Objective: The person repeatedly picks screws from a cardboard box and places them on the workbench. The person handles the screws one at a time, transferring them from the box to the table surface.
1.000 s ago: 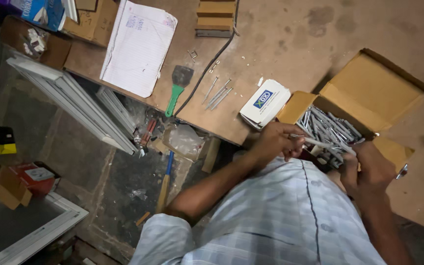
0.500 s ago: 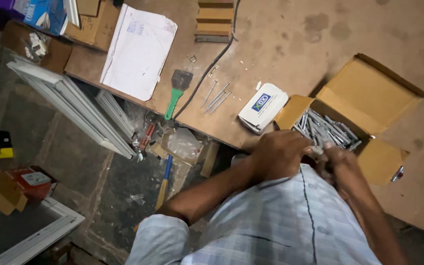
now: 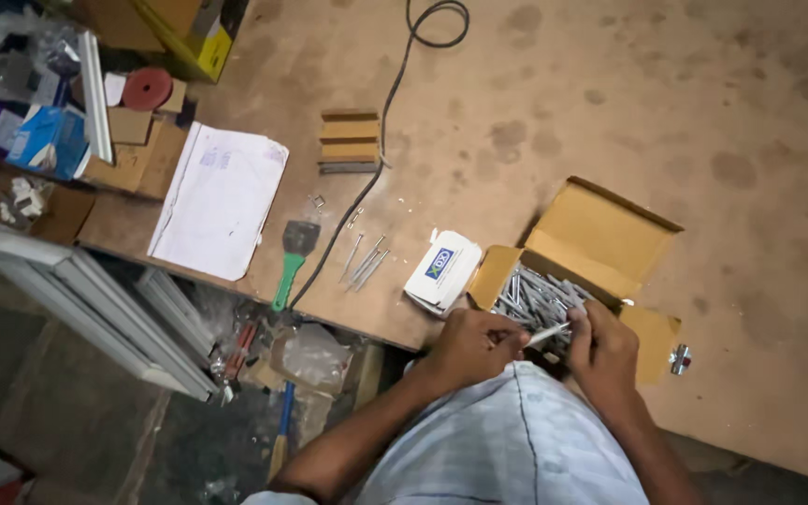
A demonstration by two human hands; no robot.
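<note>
Your left hand [image 3: 471, 344] and right hand [image 3: 603, 344] pinch one long screw [image 3: 547, 333] between their fingertips; probably to inspect it; the open cardboard box [image 3: 600, 245] of screws lies just beyond.

Left hand [image 3: 474, 344], right hand [image 3: 605, 346] holding screw [image 3: 548, 332], open cardboard box [image 3: 600, 238]

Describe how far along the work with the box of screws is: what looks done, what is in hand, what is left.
Done: the cardboard box stands open and a few long screws lie apart on the wooden table. In hand: the left hand and right hand hold one screw between them over the box. Left: the box is full of screws.
</note>
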